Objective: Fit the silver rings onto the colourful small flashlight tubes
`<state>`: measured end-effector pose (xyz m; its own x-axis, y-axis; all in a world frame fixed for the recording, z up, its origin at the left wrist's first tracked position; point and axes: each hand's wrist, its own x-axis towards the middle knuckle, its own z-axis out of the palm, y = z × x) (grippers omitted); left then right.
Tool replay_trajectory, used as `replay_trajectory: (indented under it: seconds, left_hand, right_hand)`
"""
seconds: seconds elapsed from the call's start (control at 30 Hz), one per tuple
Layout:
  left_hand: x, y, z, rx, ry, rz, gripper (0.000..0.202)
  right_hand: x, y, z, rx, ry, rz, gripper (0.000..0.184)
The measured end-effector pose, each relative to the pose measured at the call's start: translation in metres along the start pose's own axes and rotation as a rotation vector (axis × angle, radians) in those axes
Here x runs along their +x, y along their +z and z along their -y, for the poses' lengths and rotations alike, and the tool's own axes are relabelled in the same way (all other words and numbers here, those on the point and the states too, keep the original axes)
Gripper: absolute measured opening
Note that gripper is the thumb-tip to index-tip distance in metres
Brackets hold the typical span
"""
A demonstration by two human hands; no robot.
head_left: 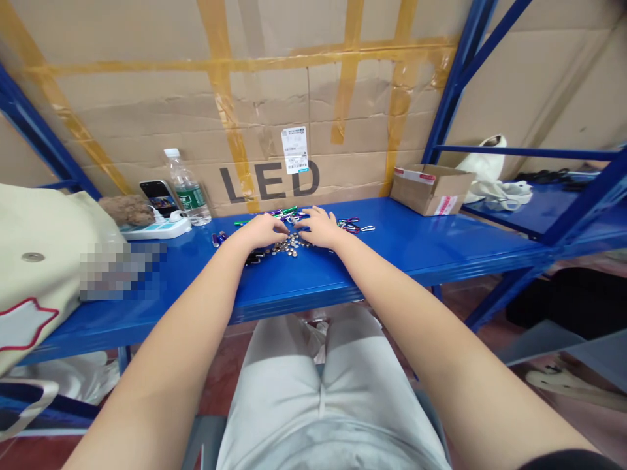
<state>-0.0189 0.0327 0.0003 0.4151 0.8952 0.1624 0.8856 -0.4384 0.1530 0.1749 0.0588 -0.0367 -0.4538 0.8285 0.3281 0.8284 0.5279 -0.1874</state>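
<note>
One blue steel shelf across the frame, one taped cardboard sheet behind; one canvas bag at far left, one small carton upper right. One water bottle, one power strip, one phone at left. Two open hands, left hand and right hand, palms down, close together, clamped on nothing, over a central heap of silver rings, too many to count; several coloured carabiners just right.

Dark letters on the cardboard carton read LED — barcode label too small
</note>
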Motion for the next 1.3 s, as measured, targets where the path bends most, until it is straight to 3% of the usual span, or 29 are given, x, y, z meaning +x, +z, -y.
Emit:
replay_trajectory:
  seconds: [0.1,0.3,0.63,1.07,1.3]
  left_hand:
    - [0.003,0.003,-0.001,0.024,-0.011,0.052,0.025]
    - [0.006,0.007,0.003,0.008,-0.006,0.022,0.021]
    - [0.002,0.000,0.004,-0.042,0.000,0.062,0.026]
    - [0.003,-0.001,0.016,-0.029,-0.050,0.105,0.024]
    - [0.001,-0.001,0.014,-0.039,-0.051,0.103,0.019]
  right_hand:
    - [-0.001,-0.001,0.005,-0.023,-0.019,0.039,0.029]
    - [-0.002,-0.005,0.009,-0.059,-0.006,0.031,0.025]
    - [0.000,-0.002,0.008,-0.105,-0.004,0.054,0.034]
    - [-0.002,-0.008,0.009,-0.051,0.061,0.049,0.017]
    - [-0.004,-0.011,0.008,-0.034,0.022,0.034,0.013]
